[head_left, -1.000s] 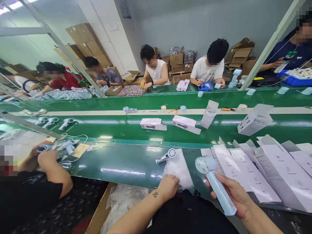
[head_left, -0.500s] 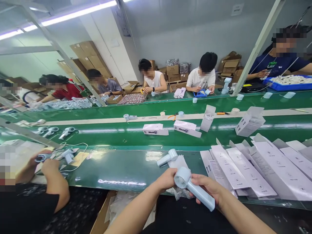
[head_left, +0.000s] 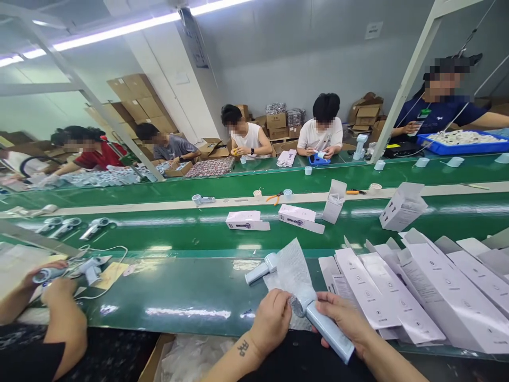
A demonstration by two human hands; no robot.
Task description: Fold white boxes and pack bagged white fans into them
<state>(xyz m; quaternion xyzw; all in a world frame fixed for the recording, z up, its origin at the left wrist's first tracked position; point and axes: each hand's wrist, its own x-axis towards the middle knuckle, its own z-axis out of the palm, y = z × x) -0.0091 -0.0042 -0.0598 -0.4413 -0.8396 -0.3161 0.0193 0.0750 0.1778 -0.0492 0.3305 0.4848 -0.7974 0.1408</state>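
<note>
My right hand [head_left: 342, 322] grips the handle of a pale blue handheld fan [head_left: 329, 331], whose round head [head_left: 299, 305] points up and left. My left hand [head_left: 271, 322] holds a translucent white plastic bag [head_left: 293, 270] against the fan head, and the bag's sheet stands up over the head and partly veils it. A second pale blue fan [head_left: 260, 269] lies on the green belt just beyond the bag. A co-worker's two hands [head_left: 50, 284] hold another fan at the far left.
Opened white cartons [head_left: 401, 292] lie in a row on the belt to my right. A cardboard box of plastic bags [head_left: 186, 361] sits below the belt edge. Further cartons, fans, pliers and tape rolls stand on the belts beyond, with seated workers across.
The bag has risen from the belt onto the fan head, and my left hand has moved from the belt to the fan. The view has tilted slightly.
</note>
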